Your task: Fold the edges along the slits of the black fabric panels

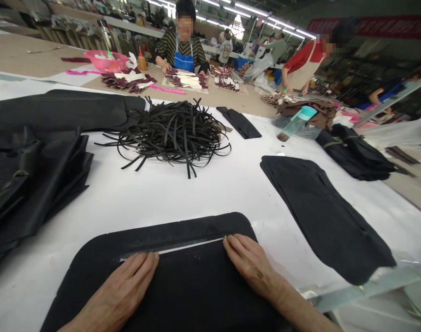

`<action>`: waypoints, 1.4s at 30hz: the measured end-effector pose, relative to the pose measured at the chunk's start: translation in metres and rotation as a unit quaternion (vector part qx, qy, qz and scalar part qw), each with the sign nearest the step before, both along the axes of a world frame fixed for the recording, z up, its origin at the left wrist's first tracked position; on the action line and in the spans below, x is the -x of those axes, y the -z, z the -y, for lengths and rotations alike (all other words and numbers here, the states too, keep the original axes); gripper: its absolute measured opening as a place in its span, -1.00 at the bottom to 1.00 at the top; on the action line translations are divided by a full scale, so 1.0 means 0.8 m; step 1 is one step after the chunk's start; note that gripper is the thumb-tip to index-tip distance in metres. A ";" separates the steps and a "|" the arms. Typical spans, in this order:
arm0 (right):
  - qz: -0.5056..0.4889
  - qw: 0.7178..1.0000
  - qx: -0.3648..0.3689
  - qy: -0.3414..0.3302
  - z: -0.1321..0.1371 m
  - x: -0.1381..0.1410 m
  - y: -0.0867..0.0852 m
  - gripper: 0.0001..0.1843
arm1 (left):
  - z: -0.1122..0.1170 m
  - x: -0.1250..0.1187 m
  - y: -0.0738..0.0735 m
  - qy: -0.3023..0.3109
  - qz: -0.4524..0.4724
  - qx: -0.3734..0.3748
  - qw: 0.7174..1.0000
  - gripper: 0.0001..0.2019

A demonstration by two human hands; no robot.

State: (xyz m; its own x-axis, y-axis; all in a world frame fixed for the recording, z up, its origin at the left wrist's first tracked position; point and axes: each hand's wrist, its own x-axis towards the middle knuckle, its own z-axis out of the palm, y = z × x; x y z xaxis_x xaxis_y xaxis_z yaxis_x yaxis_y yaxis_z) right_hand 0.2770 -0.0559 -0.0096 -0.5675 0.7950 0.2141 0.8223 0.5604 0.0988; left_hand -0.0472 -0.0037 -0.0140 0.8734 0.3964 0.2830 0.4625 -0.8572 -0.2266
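Head view: I am pressing my left hand (pixel 123 286) and right hand (pixel 252 265), both flat and unclenched, on the black rounded fabric panel (pixel 191 290) at the white counter's (pixel 203 193) near edge. They are flanking its pale narrow slit (pixel 175 248), which I judge to be lying smooth already. A tangled heap of black strips (pixel 172 131) is sitting unused beyond.

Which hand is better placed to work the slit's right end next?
Right, probably. The right hand lies flat on the black panel, fingertips touching the slit's right end; the left hand rests near its left end.

Two hands (pixel 127 288) (pixel 250 260), one strap heap (pixel 172 131), one bottle (pixel 296 122)
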 end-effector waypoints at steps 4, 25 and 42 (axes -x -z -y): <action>-0.074 0.996 0.024 0.052 0.007 -0.006 0.001 -0.65 | 0.001 -0.004 -0.011 -0.005 0.005 -0.003 1.000 -0.46; -0.045 0.998 0.010 0.053 0.007 0.022 0.029 -0.57 | 0.006 0.020 -0.013 -0.056 -0.106 0.099 0.988 -0.58; -0.043 0.997 -0.019 0.055 0.002 0.027 0.022 -0.56 | 0.004 0.071 -0.032 -0.066 -0.065 0.107 0.990 -0.63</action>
State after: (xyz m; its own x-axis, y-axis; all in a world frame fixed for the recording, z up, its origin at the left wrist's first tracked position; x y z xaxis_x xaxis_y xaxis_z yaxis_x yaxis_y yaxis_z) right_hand 0.2550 -0.0577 -0.0272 -0.4556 0.8419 0.2891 0.8848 0.4639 0.0435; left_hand -0.1038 -0.0073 0.0113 0.8340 0.5476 0.0679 0.5518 -0.8265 -0.1112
